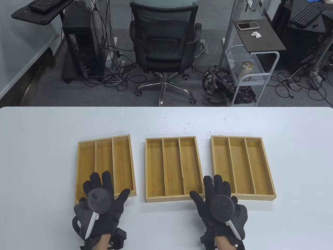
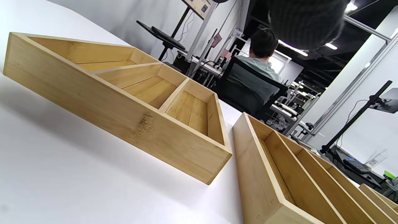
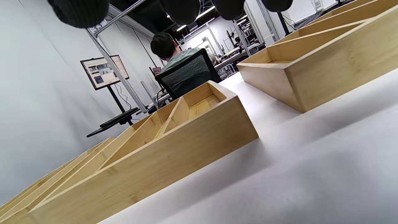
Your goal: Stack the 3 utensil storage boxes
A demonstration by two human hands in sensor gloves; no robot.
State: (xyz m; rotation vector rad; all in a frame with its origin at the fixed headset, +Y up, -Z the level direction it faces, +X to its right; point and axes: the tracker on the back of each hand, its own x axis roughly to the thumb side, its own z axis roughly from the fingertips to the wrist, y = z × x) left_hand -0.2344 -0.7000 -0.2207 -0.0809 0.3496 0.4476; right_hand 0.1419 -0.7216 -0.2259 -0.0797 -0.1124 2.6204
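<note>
Your white surface (image 1: 39,156) carries three bamboo boxes in a row, each apart from its neighbour: left box (image 1: 122,161) at 9 o'clock, middle box (image 1: 173,169) at centre, right box (image 1: 247,166) at 3 o'clock.

Your left hand (image 1: 97,205): grip released, fingers spread over the left box's near edge.

Your right hand (image 1: 221,205): grip released, between middle and right boxes.

At 12 o'clock beyond the surface: office chair (image 1: 164,47), cart (image 1: 249,67).

A white table (image 1: 39,156) carries three bamboo utensil boxes in a row, each open-topped and split into three long compartments. The left box (image 1: 122,161) sits slightly askew, turned a little from the others. The middle box (image 1: 173,169) and right box (image 1: 242,166) lie flat beside it, none of them touching.
</note>
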